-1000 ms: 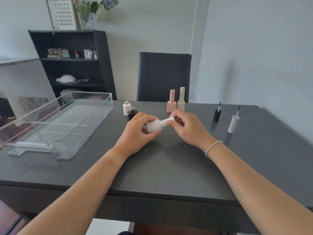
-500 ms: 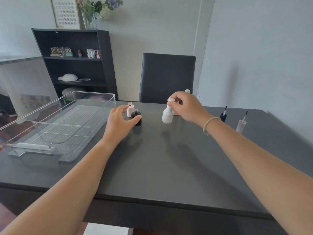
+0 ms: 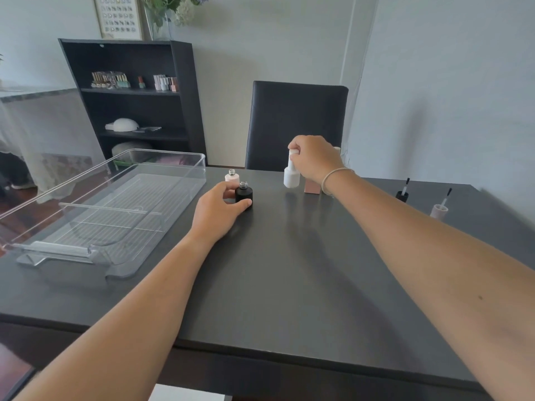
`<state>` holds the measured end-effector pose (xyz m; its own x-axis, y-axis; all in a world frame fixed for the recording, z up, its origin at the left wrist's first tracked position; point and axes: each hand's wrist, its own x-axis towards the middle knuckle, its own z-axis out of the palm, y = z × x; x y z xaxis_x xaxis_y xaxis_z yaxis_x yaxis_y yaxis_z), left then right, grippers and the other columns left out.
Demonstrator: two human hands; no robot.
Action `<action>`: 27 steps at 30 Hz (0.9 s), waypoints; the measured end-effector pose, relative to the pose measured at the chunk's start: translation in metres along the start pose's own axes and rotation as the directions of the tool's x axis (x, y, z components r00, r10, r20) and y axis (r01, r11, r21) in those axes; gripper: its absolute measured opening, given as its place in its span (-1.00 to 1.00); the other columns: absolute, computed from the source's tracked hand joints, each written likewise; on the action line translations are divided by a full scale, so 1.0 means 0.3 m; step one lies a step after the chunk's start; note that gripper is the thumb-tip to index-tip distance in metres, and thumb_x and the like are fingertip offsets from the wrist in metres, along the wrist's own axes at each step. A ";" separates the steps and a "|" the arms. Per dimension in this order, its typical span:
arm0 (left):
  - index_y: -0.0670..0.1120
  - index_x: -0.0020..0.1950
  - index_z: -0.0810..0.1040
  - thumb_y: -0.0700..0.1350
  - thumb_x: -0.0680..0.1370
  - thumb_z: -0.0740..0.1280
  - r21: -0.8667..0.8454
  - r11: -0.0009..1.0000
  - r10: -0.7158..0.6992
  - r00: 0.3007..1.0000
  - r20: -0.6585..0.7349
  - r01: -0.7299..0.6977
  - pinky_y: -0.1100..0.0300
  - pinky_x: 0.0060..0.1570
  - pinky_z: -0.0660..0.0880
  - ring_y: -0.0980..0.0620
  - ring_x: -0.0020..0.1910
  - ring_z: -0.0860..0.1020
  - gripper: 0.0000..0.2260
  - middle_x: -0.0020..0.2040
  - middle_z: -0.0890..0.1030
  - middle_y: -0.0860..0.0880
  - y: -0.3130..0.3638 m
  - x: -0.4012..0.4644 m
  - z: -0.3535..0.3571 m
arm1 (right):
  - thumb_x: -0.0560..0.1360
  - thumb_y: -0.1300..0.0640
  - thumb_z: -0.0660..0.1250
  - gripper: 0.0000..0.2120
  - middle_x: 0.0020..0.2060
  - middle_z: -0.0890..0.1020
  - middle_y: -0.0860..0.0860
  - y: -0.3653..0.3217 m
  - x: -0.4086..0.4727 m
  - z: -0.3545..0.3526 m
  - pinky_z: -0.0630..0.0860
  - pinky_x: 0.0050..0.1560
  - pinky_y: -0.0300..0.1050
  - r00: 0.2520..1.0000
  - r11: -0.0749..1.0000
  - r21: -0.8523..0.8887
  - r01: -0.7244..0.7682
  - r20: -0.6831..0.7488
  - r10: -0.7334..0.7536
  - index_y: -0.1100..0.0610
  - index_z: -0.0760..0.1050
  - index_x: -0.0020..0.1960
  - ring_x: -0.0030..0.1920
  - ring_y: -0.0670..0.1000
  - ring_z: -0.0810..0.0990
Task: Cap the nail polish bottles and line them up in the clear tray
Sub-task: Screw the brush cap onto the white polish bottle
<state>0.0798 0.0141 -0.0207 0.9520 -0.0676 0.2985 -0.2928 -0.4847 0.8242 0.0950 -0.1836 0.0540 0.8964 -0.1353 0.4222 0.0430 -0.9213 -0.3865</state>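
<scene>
My right hand (image 3: 314, 157) pinches the cap of a capped white bottle (image 3: 291, 176) that stands upright on the dark table (image 3: 289, 270). My left hand (image 3: 218, 211) grips an uncapped black bottle (image 3: 243, 194). Just behind it stands an uncapped pale pink bottle (image 3: 232, 177). A pink square bottle (image 3: 312, 187) is partly hidden behind my right wrist. A black brush cap (image 3: 403, 193) and a pale pink brush cap (image 3: 440, 208) stand brush-up at the right. The clear tray (image 3: 110, 204) lies at the left, with nothing in it.
A black chair (image 3: 295, 123) stands at the table's far side. A dark shelf unit (image 3: 130, 94) with small bottles is behind the tray. The table's front edge runs near my forearms.
My hands parted: the right one carried the white capped bottle to the far middle and stood it upright. My left hand reached to the black bottle and closed on it.
</scene>
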 end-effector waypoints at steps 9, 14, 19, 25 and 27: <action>0.11 0.00 0.45 -0.04 0.40 0.45 -0.032 0.999 -0.006 1.000 0.003 0.006 0.22 -0.07 0.40 0.20 -0.18 0.53 -0.75 -0.04 0.56 0.11 -0.014 0.004 0.001 | 0.53 0.23 0.11 -0.74 0.07 0.60 0.15 0.015 0.011 0.043 0.41 -0.10 -0.07 1.000 0.997 -0.081 -0.010 -0.015 0.008 0.16 0.52 0.12 0.00 0.17 0.56; 0.10 0.01 0.45 -0.03 0.41 0.44 -0.016 1.000 0.006 1.000 0.014 -0.006 0.21 -0.06 0.41 0.13 -0.13 0.53 -0.75 -0.02 0.55 0.10 -0.014 0.004 -0.001 | 0.53 0.21 0.09 -0.69 0.12 0.58 0.12 0.010 -0.018 0.025 0.38 0.06 -0.02 1.000 0.998 -0.065 0.002 -0.028 -0.004 0.13 0.48 0.19 0.08 0.18 0.53; 0.09 0.02 0.46 -0.06 0.40 0.45 -0.026 0.999 0.043 0.999 0.021 -0.043 0.32 -0.17 0.38 0.17 -0.18 0.51 -0.74 -0.02 0.55 0.10 -0.008 -0.006 -0.002 | 0.52 0.15 0.15 -0.73 0.10 0.59 0.02 0.037 -0.146 -0.029 0.45 0.04 0.00 0.986 0.994 0.111 0.000 -0.167 0.018 0.08 0.49 0.17 0.08 0.07 0.52; 0.10 0.02 0.48 -0.07 0.39 0.46 -0.015 0.992 0.128 0.992 0.016 -0.128 0.28 -0.13 0.42 0.08 -0.18 0.54 -0.73 -0.01 0.57 0.06 0.004 -0.025 -0.005 | 0.49 0.10 0.26 -0.86 -0.15 0.56 -0.10 0.169 -0.372 -0.112 0.35 -0.19 -0.24 0.926 0.964 0.262 0.031 -0.372 0.072 0.06 0.53 0.02 -0.08 -0.08 0.49; 0.08 0.02 0.48 -0.09 0.39 0.46 -0.016 0.988 0.152 0.988 0.035 -0.152 0.17 -0.04 0.47 -0.01 -0.14 0.56 -0.73 0.01 0.59 0.02 0.012 -0.034 -0.006 | 0.49 0.10 0.28 -0.85 -0.18 0.54 -0.13 0.216 -0.416 -0.133 0.30 -0.18 -0.23 0.920 0.959 0.282 -0.013 -0.373 0.122 0.05 0.52 0.04 -0.11 -0.08 0.47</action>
<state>0.0688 0.0146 -0.0201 0.8988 -0.1708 0.4037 -0.4354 -0.4546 0.7771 -0.0318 -0.2410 0.0090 0.6647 -0.3731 0.6473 0.1540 -0.7793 -0.6074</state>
